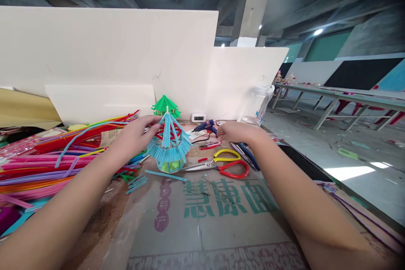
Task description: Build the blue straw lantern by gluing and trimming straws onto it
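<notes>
A small pavilion model (pixel 169 145) with a light-blue chenille-stem roof and red lattice stands in the middle of the table. My left hand (pixel 139 133) grips its left side, thumb in front, the other fingers partly hidden behind. At the handle end of a dark-blue hot glue gun (pixel 204 126), my right hand (pixel 232 130) has its fingers curled round it. Scissors (pixel 218 164) with one yellow and one red handle lie right of the model. Several cut light-blue stem pieces (pixel 137 183) and one longer light-blue strip (pixel 166 175) lie in front of it.
Bundles of coloured chenille stems (pixel 47 168) cover the left side. Behind the model are a green-roofed piece (pixel 165 105) and a small digital clock (pixel 198 117). A clear plastic jug (pixel 256 105) stands back right, before white boards (pixel 110 46). A printed plastic sheet (pixel 190 232) covers the front.
</notes>
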`<control>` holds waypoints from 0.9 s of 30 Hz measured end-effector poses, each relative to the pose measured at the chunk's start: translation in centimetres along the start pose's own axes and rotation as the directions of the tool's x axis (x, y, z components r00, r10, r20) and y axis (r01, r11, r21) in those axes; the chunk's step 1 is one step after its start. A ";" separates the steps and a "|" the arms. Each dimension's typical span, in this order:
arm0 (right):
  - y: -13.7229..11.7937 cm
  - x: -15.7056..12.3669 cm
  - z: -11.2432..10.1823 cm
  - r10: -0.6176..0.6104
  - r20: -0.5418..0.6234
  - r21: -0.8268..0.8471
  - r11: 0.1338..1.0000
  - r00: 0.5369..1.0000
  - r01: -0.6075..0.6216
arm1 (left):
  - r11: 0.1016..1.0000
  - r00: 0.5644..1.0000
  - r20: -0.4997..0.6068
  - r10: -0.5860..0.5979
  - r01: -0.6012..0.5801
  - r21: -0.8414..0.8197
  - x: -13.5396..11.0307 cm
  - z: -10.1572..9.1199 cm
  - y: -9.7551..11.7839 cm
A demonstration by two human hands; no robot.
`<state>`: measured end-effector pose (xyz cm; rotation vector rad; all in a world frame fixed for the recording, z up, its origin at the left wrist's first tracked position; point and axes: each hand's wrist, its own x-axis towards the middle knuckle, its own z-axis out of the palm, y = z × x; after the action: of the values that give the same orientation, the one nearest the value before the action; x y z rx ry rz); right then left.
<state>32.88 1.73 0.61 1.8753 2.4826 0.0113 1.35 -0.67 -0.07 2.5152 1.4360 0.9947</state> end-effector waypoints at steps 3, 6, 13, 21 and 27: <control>1.7 1.1 1.4 0.124 -0.058 0.010 0.992 0.991 -0.124 | 1.000 1.000 -0.004 -0.026 0.026 0.003 0.0 0.1 -0.2; 2.8 2.5 3.4 0.223 -0.157 0.081 0.974 0.962 -0.212 | 1.000 1.000 -0.004 -0.029 0.029 0.009 0.0 0.1 -0.1; 2.4 5.0 8.4 0.224 -0.230 0.329 0.934 0.947 -0.142 | 1.000 1.000 0.006 0.003 -0.003 -0.004 -0.1 -0.3 0.8; 2.1 6.1 9.6 0.288 -0.308 0.470 0.875 0.907 -0.118 | 0.999 1.000 0.004 0.011 -0.012 0.030 -0.3 -0.7 1.2; 2.5 6.0 8.2 0.358 -0.340 0.635 0.769 0.870 -0.068 | 1.000 1.000 0.002 0.006 -0.006 -0.004 -0.2 -0.5 0.6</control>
<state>33.89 8.10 -7.62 2.6895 2.7538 -0.4685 1.42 -1.28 0.49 2.5183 1.4262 0.9950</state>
